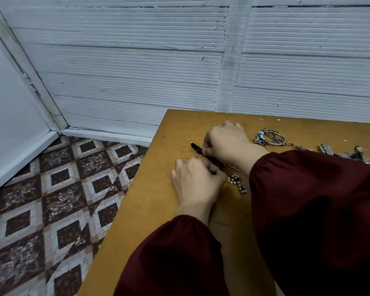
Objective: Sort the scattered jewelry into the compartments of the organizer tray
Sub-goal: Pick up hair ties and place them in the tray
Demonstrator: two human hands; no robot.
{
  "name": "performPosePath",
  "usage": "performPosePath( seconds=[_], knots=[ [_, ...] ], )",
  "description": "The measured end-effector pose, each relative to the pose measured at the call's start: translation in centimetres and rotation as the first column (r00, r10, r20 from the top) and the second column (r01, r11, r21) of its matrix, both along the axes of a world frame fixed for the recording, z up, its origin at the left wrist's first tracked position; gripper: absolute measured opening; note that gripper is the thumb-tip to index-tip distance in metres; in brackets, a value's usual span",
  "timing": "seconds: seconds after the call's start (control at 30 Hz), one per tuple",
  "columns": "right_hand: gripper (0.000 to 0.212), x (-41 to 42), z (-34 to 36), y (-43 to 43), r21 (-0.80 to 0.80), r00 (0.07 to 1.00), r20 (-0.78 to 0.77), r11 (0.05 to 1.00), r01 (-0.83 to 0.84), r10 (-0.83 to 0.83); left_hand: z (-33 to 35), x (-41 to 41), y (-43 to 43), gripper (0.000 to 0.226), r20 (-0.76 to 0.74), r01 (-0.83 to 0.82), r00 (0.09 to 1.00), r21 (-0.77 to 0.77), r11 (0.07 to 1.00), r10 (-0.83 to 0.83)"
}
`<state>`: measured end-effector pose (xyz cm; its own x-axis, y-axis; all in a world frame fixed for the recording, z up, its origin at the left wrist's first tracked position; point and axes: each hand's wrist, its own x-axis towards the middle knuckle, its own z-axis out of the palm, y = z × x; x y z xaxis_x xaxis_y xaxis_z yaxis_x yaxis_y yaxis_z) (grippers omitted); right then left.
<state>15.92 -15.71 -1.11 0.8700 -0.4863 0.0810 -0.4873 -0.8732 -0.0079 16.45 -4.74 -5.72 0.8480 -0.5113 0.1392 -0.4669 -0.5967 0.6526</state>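
A black strip (196,147), thin and dark, lies slanted on the table (158,201), and both hands close on it. The right hand (226,144) comes down over its middle with the fingers curled under the palm; its fingertips (205,151) are pressed together and pinch the strip, so that only the far end sticks out past them to the left. The left hand (198,180) sits just beside and nearer the person, knuckles up, its fingers (212,167) bent in and meeting the strip's near end right below the right hand's fingertips. The strip's near end is hidden between the two hands, and whether the left thumb also touches it cannot be told. A faint gold glint shows at the right fingertips, too small to name. Just to the right of the left fingers lies a cluster of pearl beads (236,183), close to the knuckles but apart from them. Behind the right hand's wrist, a tangle of silver chains (269,137) lies with a small ring (270,148) at its near edge. Further right, a short metal band (326,149) lies partly behind a dark red sleeve (308,210). Past the table's left edge are a patterned tile floor (51,189) and a ribbed white wall (137,60).
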Motion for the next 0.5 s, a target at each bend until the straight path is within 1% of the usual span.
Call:
performPosePath(
  seconds=[0.07, 0.13, 0.23, 0.3, 0.4, 0.5],
  knots=[
    [0.015, -0.3, 0.2, -0.2, 0.046, 1.000, 0.025, 0.999, 0.011, -0.012, 0.1, -0.1, 0.1, 0.015, 0.008, 0.006, 1.000, -0.002, 1.000, -0.006],
    [0.016, -0.7, 0.7, -0.6, 0.127, 0.997, 0.054, 0.991, 0.040, -0.048, 0.2, -0.1, 0.1, 0.015, 0.021, 0.023, 1.000, 0.000, 1.000, -0.023],
    [0.016, -1.6, 1.5, -1.3, 0.275, 0.986, 0.114, 0.958, 0.086, -0.121, 0.3, -0.1, 0.2, 0.018, 0.050, 0.037, 0.998, 0.013, 0.999, -0.037],
    [0.015, -2.3, 2.0, -1.7, 0.345, 0.972, 0.179, 0.935, 0.081, -0.150, 0.3, -0.2, 0.3, 0.021, 0.057, 0.022, 0.998, 0.019, 1.000, -0.023],
    [0.014, -3.6, 2.7, -1.8, 0.358, 0.943, 0.288, 0.932, 0.055, -0.166, 0.6, -0.3, 0.3, 0.024, 0.017, -0.008, 1.000, -0.029, 1.000, 0.009],
    [0.013, -4.9, 2.8, -1.5, 0.358, 0.902, 0.393, 0.933, 0.026, -0.176, 0.9, -0.4, 0.4, 0.021, -0.077, -0.023, 0.997, -0.135, 0.991, 0.013]
  ],
)
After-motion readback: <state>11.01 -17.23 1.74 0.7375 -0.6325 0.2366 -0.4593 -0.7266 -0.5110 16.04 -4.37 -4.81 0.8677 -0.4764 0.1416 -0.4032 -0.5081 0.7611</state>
